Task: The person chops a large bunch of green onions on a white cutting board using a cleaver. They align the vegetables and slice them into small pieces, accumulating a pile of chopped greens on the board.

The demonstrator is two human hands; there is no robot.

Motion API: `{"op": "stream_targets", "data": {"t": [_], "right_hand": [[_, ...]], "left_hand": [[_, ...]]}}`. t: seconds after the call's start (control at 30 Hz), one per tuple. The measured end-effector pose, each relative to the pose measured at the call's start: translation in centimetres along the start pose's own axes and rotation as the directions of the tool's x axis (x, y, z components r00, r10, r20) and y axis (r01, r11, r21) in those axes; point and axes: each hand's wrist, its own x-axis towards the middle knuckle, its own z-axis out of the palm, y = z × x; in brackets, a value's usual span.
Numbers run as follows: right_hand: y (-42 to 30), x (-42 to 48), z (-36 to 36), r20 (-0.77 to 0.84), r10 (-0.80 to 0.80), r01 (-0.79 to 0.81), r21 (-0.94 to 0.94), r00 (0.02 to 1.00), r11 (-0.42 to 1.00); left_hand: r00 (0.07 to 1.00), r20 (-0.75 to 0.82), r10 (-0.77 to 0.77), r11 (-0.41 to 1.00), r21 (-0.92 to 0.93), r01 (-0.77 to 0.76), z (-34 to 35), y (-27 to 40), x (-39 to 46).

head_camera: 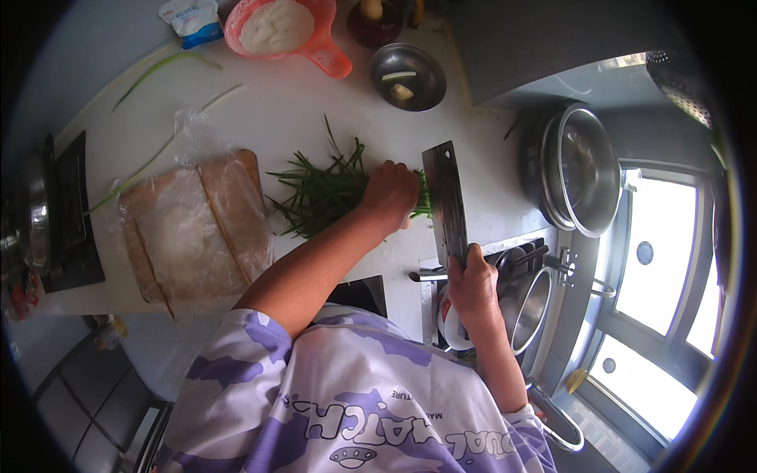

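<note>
A bunch of green garlic chives (319, 192) lies on the white countertop in front of me. My left hand (391, 192) is closed over the bunch near its right end, and the leafy tips fan out to the left. My right hand (475, 284) grips the handle of a cleaver (445, 201) with a dark, streaked blade. The blade stands just right of the cut ends of the chives; I cannot tell whether it touches them.
Left, clear plastic covers a wooden board (251, 165) with a pale lump. A red scoop of flour (331, 59), a packet (192, 23) and a metal bowl (434, 88) sit at the back. Right are stacked steel basins (582, 207) and a sink with a pot (532, 313).
</note>
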Motion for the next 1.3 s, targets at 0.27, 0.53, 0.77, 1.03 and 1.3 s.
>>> {"op": "stream_targets", "data": {"t": [0.27, 0.53, 0.77, 1.03, 1.3], "right_hand": [[-1.3, 0.8, 0.6, 0.099, 0.103, -0.098, -0.059, 0.990, 0.993], [-0.1, 4.2, 2.6, 0.071, 0.004, 0.000, -0.060, 0.997, 0.998], [4.0, 6.4, 8.3, -0.138, 0.008, -0.004, 0.029, 0.990, 1.000], [2.6, 5.2, 5.1, -0.017, 0.266, -0.247, 0.316, 0.964, 0.916], [-0.7, 0.5, 0.3, -0.012, 0.010, -0.010, 0.004, 1.000, 1.000]], "left_hand": [[1.000, 0.018, -0.015, 1.000, 0.002, 0.015, -0.3, 0.1, 0.0], [0.999, 0.046, 0.017, 0.998, 0.057, -0.019, 0.4, 0.1, 0.0], [1.000, -0.019, 0.018, 0.995, 0.102, -0.016, 1.4, 0.4, -0.2], [0.983, -0.177, 0.042, 0.996, 0.079, -0.029, 2.0, -0.3, -0.3], [0.998, -0.067, 0.004, 1.000, 0.005, -0.004, 0.7, -0.1, -0.3]]}}
